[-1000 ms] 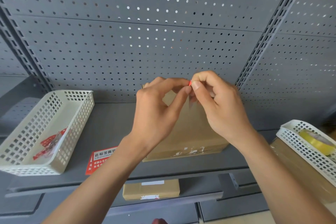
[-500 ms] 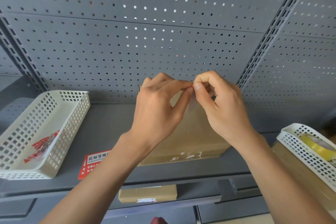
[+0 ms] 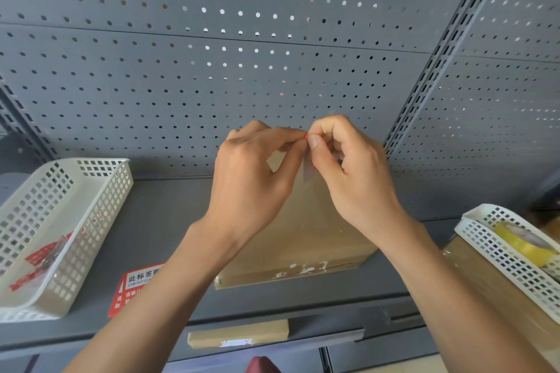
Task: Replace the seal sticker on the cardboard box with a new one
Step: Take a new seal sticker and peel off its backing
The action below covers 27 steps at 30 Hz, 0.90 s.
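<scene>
Cardboard box (image 3: 303,230) under both pinching hands.

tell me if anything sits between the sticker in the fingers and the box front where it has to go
Nothing visible does. Both hands pinch the sticker above the cardboard box, and the box's front edge, with torn white residue, lies bare. The left hand and right hand are well behind that edge.

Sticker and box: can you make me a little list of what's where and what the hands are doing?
left hand: pinching the sticker
right hand: pinching the sticker too
sticker: tiny red edge between the fingers, with a clear strip hanging below
box: on the shelf, white scraps on its front edge
left basket: red scraps inside
right basket: yellow tape roll
</scene>
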Tool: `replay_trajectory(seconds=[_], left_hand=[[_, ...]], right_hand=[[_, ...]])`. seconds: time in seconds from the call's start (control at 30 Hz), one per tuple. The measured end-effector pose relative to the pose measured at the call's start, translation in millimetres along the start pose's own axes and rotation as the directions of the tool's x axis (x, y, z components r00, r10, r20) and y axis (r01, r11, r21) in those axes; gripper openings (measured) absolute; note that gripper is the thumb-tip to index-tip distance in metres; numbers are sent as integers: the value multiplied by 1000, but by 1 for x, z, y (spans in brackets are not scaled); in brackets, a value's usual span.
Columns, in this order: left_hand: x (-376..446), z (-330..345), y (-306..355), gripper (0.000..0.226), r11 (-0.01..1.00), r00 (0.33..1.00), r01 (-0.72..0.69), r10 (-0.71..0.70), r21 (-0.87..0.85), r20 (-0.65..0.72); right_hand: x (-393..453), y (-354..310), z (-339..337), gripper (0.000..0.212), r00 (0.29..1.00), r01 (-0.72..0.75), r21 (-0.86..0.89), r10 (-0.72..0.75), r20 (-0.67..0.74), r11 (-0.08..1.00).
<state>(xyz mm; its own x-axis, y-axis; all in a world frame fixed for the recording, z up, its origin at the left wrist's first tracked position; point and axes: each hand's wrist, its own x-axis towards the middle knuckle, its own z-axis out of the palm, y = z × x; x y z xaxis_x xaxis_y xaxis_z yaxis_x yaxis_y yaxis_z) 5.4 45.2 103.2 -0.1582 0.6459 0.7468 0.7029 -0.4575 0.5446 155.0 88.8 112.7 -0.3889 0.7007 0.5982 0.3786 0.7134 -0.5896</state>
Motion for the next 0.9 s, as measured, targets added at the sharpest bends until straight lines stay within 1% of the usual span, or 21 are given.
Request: replay_trajectory(seconds=[0.17,0.3,0.4,0.53,0.63,0.67,0.77,0.9], left_hand=[[7,1,-3,14,991,992,98,-90,-91,84],[12,1,-6,15,988,985,132,-121,-85,124],[17,1,-7,16,989,983,127,-115,-76,143],[22,1,-6,15,989,983,131,-120,-68,140],[25,1,-6,15,983,979,161,-147,-87,143],[26,1,-6,15,980,977,174,-160,-92,141],[29,-1,-6,18,971,972,210,-195,-116,134],[31,-4,-7,20,922,943,328,-306,-203,132]], right_hand=[[6,14,-4,21,995,96,-211,-92,29,973],[13,17,-10,21,984,175,-283,-160,74,943],[16,17,-14,22,980,196,-286,-176,94,938],[21,17,-14,18,985,163,-244,-145,91,956],[23,15,-15,10,994,109,-137,-104,45,985],[24,14,-15,6,997,72,-84,-70,27,994],[24,14,-14,16,998,-60,52,61,-17,997],[24,16,-13,13,989,-137,136,142,-26,981]])
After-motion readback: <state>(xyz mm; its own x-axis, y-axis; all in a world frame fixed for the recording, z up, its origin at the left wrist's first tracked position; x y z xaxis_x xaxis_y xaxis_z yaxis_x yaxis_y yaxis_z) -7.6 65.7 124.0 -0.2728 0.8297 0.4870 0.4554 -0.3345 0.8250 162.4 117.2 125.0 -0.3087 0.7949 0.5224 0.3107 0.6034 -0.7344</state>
